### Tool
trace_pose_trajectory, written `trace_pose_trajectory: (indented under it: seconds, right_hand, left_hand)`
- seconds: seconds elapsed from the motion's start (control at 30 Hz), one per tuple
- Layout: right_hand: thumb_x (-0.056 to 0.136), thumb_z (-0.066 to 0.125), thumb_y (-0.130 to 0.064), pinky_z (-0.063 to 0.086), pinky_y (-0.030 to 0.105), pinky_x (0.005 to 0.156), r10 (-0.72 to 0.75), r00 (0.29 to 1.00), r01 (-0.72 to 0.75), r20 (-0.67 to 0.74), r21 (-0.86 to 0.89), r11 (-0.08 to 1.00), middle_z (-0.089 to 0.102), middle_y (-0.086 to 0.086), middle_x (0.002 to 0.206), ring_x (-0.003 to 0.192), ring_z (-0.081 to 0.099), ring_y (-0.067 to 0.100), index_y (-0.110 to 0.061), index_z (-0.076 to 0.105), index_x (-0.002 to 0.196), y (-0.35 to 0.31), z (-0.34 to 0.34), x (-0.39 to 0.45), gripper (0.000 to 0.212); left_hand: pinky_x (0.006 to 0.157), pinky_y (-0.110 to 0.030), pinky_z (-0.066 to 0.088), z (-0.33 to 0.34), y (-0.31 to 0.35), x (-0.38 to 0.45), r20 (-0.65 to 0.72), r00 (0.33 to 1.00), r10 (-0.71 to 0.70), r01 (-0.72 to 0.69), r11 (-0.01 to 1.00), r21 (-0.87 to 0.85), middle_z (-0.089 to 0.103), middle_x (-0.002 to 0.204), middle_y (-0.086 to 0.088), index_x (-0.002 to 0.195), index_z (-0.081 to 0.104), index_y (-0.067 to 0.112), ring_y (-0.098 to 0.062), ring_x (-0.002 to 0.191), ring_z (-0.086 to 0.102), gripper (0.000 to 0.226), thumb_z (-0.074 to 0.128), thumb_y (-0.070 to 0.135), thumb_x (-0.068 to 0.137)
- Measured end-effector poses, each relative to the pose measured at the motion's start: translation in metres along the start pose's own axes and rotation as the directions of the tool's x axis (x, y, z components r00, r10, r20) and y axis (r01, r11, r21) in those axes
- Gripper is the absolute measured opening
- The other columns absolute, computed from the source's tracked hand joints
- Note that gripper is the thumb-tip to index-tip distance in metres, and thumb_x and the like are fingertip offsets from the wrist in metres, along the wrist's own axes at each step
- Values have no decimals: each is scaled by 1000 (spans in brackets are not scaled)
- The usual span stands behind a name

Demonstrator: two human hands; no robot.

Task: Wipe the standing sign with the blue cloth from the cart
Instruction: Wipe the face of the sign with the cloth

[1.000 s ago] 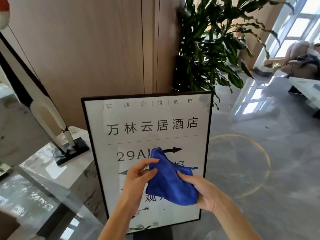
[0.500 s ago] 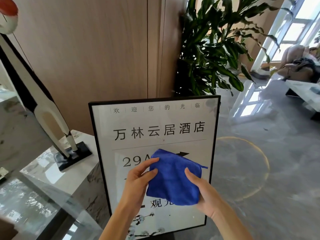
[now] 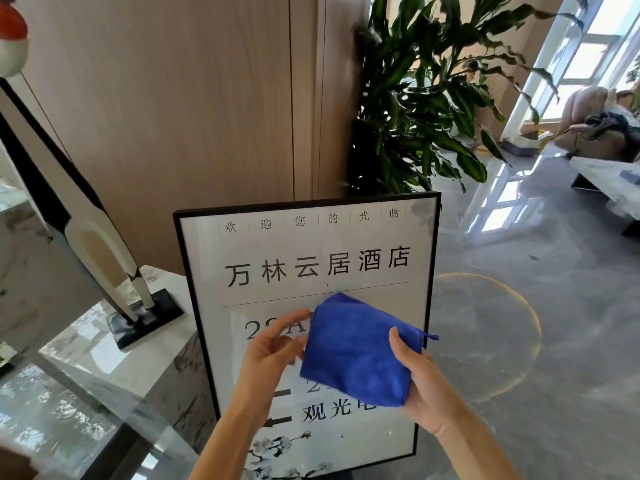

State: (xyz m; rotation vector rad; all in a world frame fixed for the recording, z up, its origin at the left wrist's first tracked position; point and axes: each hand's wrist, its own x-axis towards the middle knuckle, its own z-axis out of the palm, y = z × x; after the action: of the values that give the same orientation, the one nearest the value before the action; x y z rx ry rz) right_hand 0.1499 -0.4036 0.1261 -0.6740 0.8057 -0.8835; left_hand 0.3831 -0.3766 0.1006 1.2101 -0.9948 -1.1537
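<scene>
The standing sign (image 3: 311,258) is a black-framed white board with dark Chinese lettering and arrows, upright in the middle of the view. A folded blue cloth (image 3: 356,351) is held in front of its lower half, hiding part of the print. My right hand (image 3: 420,386) grips the cloth from its right side, thumb on the front. My left hand (image 3: 273,351) pinches the cloth's left edge between thumb and fingers. Whether the cloth touches the sign's face I cannot tell. No cart is in view.
A white marble ledge (image 3: 104,344) at the left carries a tall black-and-white crane figure (image 3: 90,237) on a black base. Behind the sign stand a wood-panel wall (image 3: 173,98) and a large potted plant (image 3: 422,98). Glossy grey floor (image 3: 536,323) spreads right; a sofa (image 3: 599,126) sits by the windows.
The view has drawn nearer the sign. Both hands have folded the loose cloth into a flatter, squarer pad and kept it in front of the sign.
</scene>
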Motion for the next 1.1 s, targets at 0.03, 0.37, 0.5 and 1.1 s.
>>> trace_pose_trajectory:
  seconds: [0.03, 0.37, 0.5, 1.1]
  right_hand:
    - [88, 70, -42, 62, 38, 82, -27, 999, 27, -19, 18, 999, 68, 17, 133, 121, 68, 32, -14, 70, 127, -2, -1, 0, 48]
    - [87, 55, -49, 61, 22, 85, -384, 902, 352, -196, -178, 919, 75, -4, 124, 114, 71, 11, -24, 63, 128, -30, 7, -1, 49]
    - [87, 55, -55, 60, 15, 76, -538, 777, 464, -327, -279, 841, 78, -17, 111, 99, 73, -2, -38, 76, 103, -41, 5, -1, 32]
    - [87, 42, -75, 37, -5, 89, -687, 700, 365, -193, -730, 578, 52, -15, 120, 104, 51, -27, -41, 41, 126, -15, 52, 81, 53]
  left_hand:
    - [73, -26, 52, -4, 4, 2, -22, 999, 39, -38, 999, 29, 69, 77, -6, 116, 72, 39, -17, 77, 65, 33, 70, 17, 93]
    - [83, -47, 53, -50, 22, 2, -365, 829, 424, -308, 891, 334, 58, 113, 2, 120, 66, 39, -23, 91, 58, 30, 62, 33, 91]
    - [102, -54, 47, -73, 2, 9, -455, 787, 417, -245, 888, 390, 37, 117, 11, 135, 58, 41, -14, 113, 45, 41, 63, 45, 94]
    - [108, -36, 38, -101, -13, 33, -257, 927, 273, -199, 939, 281, 39, 135, 54, 142, 31, 65, 25, 126, 40, 49, 43, 39, 102]
